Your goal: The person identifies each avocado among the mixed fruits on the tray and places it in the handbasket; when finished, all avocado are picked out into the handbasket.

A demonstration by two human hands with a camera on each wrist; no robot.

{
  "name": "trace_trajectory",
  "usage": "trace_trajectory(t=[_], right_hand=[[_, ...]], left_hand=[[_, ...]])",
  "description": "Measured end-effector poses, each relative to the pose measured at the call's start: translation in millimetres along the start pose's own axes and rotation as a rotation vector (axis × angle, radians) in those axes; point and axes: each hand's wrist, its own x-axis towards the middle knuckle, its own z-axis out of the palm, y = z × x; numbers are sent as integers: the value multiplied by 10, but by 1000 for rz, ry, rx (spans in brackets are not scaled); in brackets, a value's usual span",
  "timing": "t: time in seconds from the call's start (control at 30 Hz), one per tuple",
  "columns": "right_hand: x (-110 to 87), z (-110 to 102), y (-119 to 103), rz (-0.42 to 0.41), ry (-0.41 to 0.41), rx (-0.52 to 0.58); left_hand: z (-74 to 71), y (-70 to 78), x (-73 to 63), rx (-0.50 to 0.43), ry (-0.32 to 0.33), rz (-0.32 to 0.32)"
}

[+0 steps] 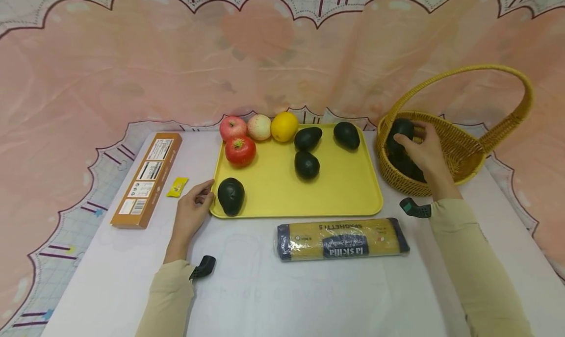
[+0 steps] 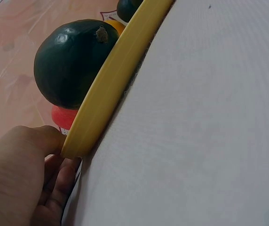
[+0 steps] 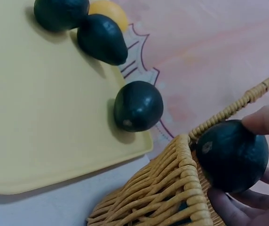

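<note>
My right hand (image 1: 425, 148) grips a dark green avocado (image 1: 400, 131) inside the left part of the wicker basket (image 1: 456, 145). In the right wrist view, thumb and fingers curl round this avocado (image 3: 233, 155) at the basket's rim (image 3: 186, 160). Another dark avocado (image 1: 403, 163) shows lower in the basket, partly hidden by the hand. At the left edge of the yellow tray (image 1: 273, 194), my left hand (image 1: 192, 207) holds the rim, thumb against it and fingers underneath (image 2: 61, 188). Close by on the tray lies an avocado (image 1: 231, 196).
Toward the tray's back are avocados (image 1: 306, 165), a lemon (image 1: 284, 126), a red apple (image 1: 233, 128), a pale fruit (image 1: 259, 127) and a pomegranate (image 1: 240, 150). A spaghetti pack (image 1: 344, 239) lies in front. Leftward are an orange-brown box (image 1: 147, 180) and a yellow packet (image 1: 177, 187).
</note>
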Motion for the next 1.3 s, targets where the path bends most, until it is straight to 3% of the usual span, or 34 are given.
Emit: trace_trajectory(t=[0.47, 0.8, 1.3], right_hand=[[306, 7, 27, 28, -59, -90], [376, 24, 87, 27, -126, -197], [430, 41, 171, 31, -160, -213]], left_hand=[[-21, -2, -4, 2, 10, 3], [0, -8, -7, 2, 9, 1], [10, -11, -5, 11, 16, 10]])
